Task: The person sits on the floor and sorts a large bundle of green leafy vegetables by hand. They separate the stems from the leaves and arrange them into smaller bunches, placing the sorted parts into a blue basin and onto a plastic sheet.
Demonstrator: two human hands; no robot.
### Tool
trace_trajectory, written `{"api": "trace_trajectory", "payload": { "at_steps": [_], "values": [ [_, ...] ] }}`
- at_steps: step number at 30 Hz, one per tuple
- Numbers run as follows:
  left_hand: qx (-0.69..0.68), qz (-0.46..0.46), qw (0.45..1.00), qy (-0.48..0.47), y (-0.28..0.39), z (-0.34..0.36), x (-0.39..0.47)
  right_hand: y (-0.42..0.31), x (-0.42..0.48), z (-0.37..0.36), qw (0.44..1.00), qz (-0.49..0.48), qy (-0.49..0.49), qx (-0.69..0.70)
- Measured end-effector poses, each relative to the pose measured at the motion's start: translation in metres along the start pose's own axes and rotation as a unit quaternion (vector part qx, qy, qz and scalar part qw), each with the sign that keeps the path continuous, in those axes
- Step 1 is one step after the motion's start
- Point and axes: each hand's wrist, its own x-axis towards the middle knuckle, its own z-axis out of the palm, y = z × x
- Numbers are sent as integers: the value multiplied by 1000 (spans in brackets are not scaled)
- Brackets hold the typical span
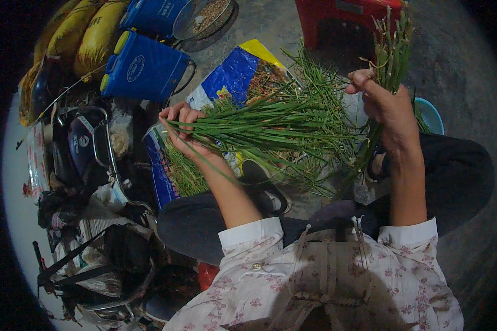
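Note:
My left hand [190, 130] grips one end of a bunch of long green leafy stalks [252, 124], which spread out to the right. My right hand [383, 103], raised at the right, is closed around a bundle of thicker stems [393, 49] that stick up above the fist and also hang below it. Under the leaves lies a blue, yellow and white plastic sack [232, 74], strewn with loose green stalks and trimmings [319, 87]. The far ends of the left bunch reach close to the right bundle; whether they touch is unclear.
A red plastic stool [310, 25] stands at the top, with a light blue basin [430, 113] behind my right wrist. Blue containers [145, 66], yellow sacks [97, 39] and a round tray of grains [207, 20] are at the upper left. A motorbike [83, 140] is along the left side.

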Motion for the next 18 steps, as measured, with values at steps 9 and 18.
{"api": "trace_trajectory", "payload": {
  "at_steps": [9, 18],
  "values": [
    [-45, -52, 997, -19, -1, 7, -2, -5, -4, 8, 1000, 23, 7, -9],
    [-39, -43, 998, -28, -4, 8, -1, 5, -1, 4, 996, -15, -24, -85]
  ]
}}
